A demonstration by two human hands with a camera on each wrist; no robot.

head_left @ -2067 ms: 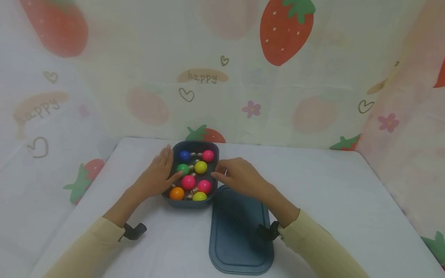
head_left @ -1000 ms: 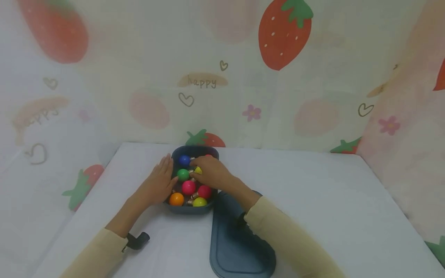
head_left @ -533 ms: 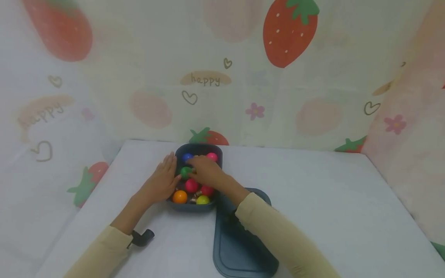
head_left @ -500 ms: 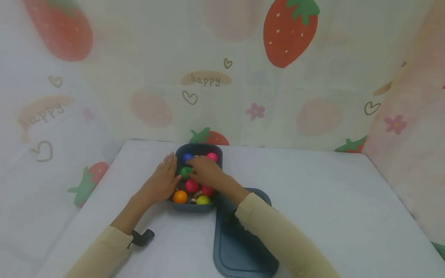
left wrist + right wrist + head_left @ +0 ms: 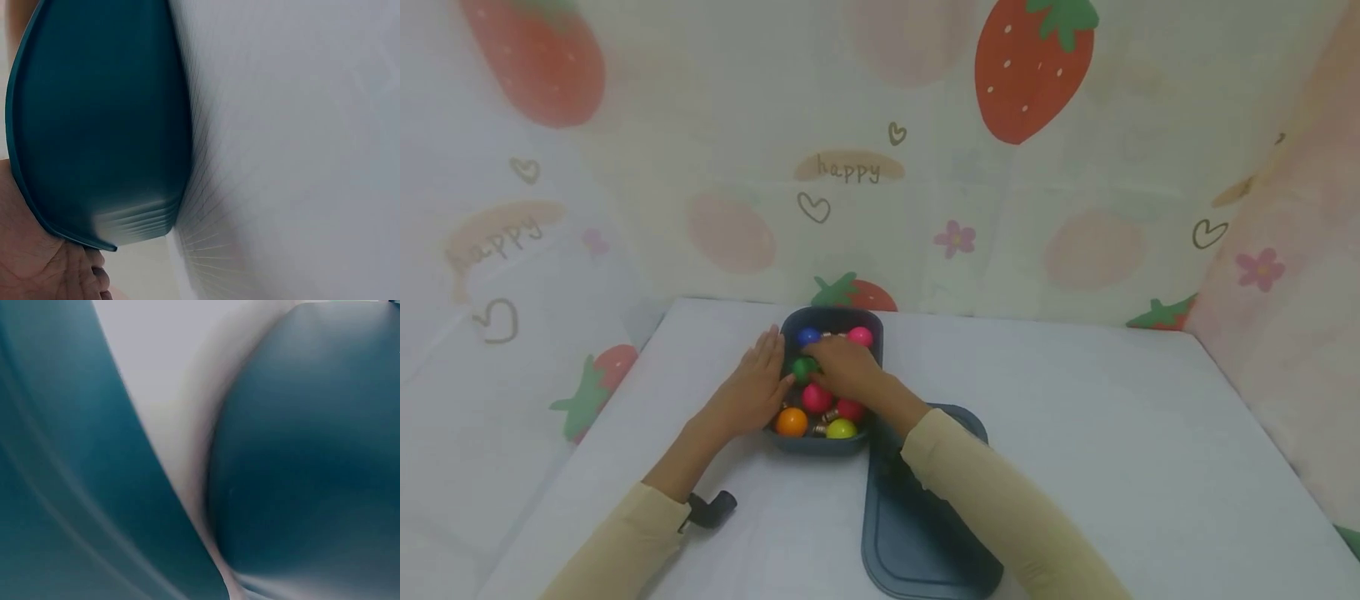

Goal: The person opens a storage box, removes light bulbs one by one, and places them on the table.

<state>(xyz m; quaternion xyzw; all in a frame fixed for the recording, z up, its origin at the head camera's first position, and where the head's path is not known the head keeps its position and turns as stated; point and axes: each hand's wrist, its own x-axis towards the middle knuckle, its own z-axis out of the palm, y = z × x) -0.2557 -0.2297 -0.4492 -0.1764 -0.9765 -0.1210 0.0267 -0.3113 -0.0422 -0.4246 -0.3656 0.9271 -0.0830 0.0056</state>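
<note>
A dark blue-grey box (image 5: 823, 447) at the back of the table holds several coloured light bulbs with screw bases. My left hand (image 5: 748, 387) lies along its left side, fingers straight, thumb at the rim; in the left wrist view, the palm (image 5: 31, 250) rests against the rim of the box (image 5: 106, 125). My right hand (image 5: 850, 371) reaches into the box from the right. Its thumb and fingers are beside the green bulb (image 5: 801, 370), and it covers the bulbs beneath. Whether it pinches one is hidden. Blue (image 5: 808, 336), orange (image 5: 791, 422) and yellow (image 5: 842, 429) bulbs lie around it.
The matching lid (image 5: 917, 533) lies flat on the white table, right of the box and partly under my right forearm. A printed strawberry curtain (image 5: 917, 275) hangs behind the table. In the right wrist view the lid (image 5: 81, 487) stands close beside the box (image 5: 312, 456).
My right hand has moved left from the box's right rim to over the bulbs, covering the middle yellow bulb. Over the last half second it barely moves. The left hand stays at the box.
</note>
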